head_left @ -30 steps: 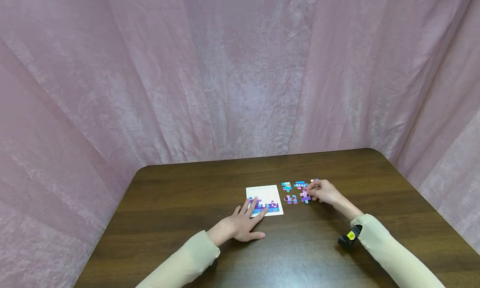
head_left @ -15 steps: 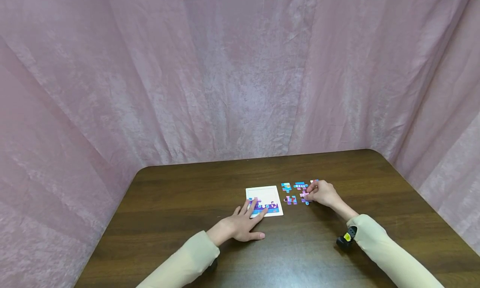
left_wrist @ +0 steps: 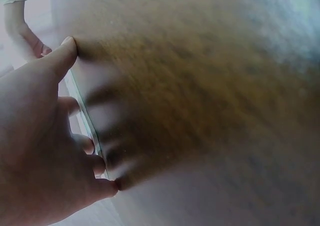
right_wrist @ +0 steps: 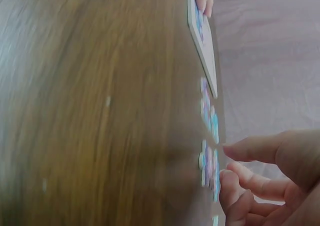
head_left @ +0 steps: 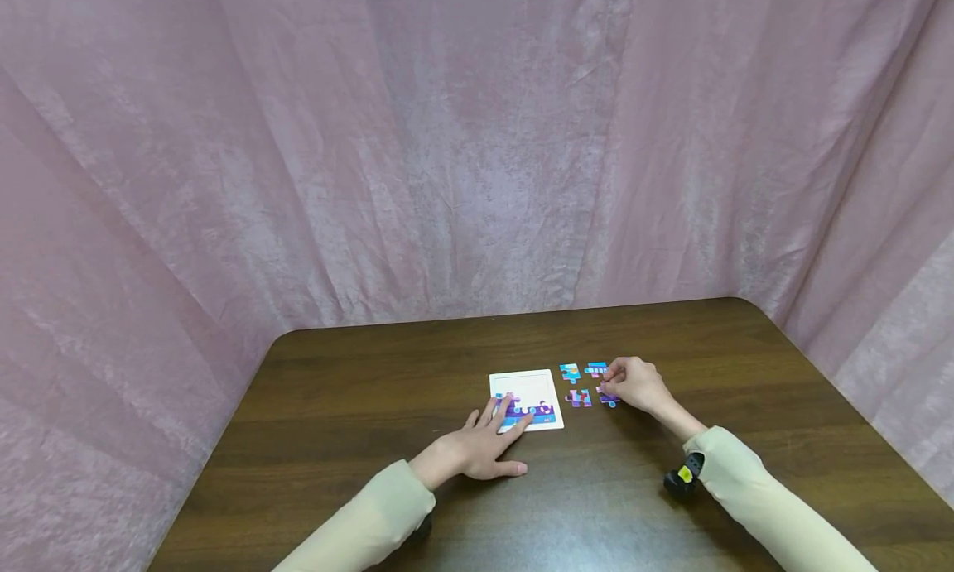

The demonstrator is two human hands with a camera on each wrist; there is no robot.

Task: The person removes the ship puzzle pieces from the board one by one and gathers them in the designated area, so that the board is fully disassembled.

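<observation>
A white square puzzle tray (head_left: 525, 385) lies mid-table, its near part filled with purple and blue puzzle. Across that filled part, my left hand (head_left: 480, 449) rests with fingers spread, fingertips on the picture. The left wrist view shows the tray's edge (left_wrist: 85, 113) running beneath these fingers. Over the loose jigsaw pieces to the tray's right hovers my right hand (head_left: 637, 383). Its thumb (right_wrist: 250, 148) and forefinger stand slightly apart in the right wrist view, nothing seen between them. Nearest to it are a purple piece (head_left: 609, 399) and a striped blue piece (head_left: 595, 369).
Between the tray and these pieces lie a blue piece (head_left: 570, 373) and a pink-and-purple piece (head_left: 578, 398). Another piece (right_wrist: 215, 220) shows at the bottom of the right wrist view. A pink curtain (head_left: 477, 158) hangs behind the brown wooden table (head_left: 373, 373).
My right hand has shifted slightly left over the pieces, and now covers the far-right piece in the head view. My left hand keeps its place on the tray.
</observation>
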